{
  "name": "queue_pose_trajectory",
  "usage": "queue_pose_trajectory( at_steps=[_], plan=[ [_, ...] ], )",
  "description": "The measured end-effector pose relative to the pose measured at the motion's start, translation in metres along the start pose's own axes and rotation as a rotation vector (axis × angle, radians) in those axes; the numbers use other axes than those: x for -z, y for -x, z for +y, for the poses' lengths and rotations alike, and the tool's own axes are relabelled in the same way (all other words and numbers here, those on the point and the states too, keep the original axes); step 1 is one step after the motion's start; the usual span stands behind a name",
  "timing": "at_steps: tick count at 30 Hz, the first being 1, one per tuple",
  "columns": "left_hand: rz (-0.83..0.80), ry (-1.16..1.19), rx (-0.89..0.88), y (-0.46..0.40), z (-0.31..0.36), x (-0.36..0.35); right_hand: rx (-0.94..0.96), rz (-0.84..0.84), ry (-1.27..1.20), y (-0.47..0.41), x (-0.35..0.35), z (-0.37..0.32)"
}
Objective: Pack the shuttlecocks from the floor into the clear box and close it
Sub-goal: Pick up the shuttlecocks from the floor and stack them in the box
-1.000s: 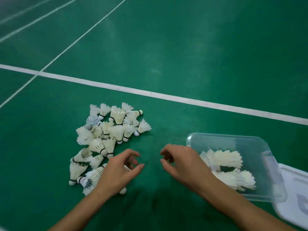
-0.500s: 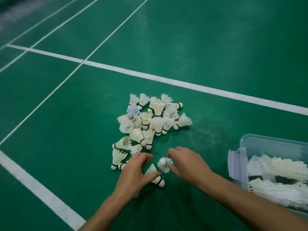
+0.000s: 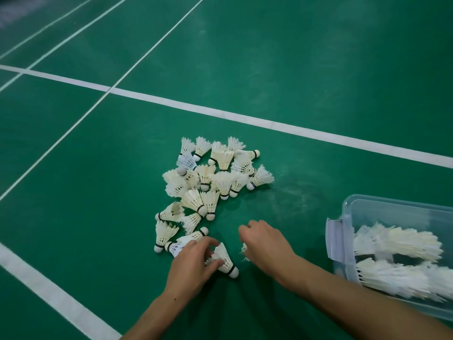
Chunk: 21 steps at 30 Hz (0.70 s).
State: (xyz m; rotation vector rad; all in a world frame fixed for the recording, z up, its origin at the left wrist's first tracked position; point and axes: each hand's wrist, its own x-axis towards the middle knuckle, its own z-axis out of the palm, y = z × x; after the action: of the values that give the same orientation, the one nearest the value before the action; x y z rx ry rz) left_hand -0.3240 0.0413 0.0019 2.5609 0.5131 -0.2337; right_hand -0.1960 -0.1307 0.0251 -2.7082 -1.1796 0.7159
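Underfoot: green court floor [image 3: 294, 57], crossed by white lines [image 3: 220, 114]. Clear box [image 3: 367, 204], lidless, at the floor's right edge, a grey latch [image 3: 333, 239] on its left end; rows of white shuttlecocks [image 3: 402, 244] lie packed inside. Loose pile of shuttlecocks [image 3: 208, 177], left of the box, well apart from it, feathers overlapping. Right hand [image 3: 264, 241], between pile and box, fingers curled round a shuttlecock whose feather tips [image 3: 244, 249] alone show. Left hand [image 3: 191, 266], at the pile's near end, pinches the feathers of a single shuttlecock [image 3: 224, 260] lying on its side, cork pointing towards the box.
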Motion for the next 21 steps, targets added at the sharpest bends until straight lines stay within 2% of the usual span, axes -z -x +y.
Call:
queue_pose_trajectory(
  at_steps=[9,12,15,21],
  plan=[
    [-0.029,0.018,-0.009,0.001,0.006,0.002,-0.028,-0.176,0.141,0.011,-0.004,0.006],
    [-0.049,0.083,0.011,0.002,0.006,0.007,-0.027,-0.182,0.133,0.016,-0.001,0.008],
    [-0.039,0.151,-0.012,0.003,0.014,0.012,-0.066,-0.076,-0.079,0.029,0.019,0.014],
    [0.016,0.280,-0.151,-0.001,0.056,0.012,-0.158,0.355,-0.670,0.112,0.089,0.056]
  ],
)
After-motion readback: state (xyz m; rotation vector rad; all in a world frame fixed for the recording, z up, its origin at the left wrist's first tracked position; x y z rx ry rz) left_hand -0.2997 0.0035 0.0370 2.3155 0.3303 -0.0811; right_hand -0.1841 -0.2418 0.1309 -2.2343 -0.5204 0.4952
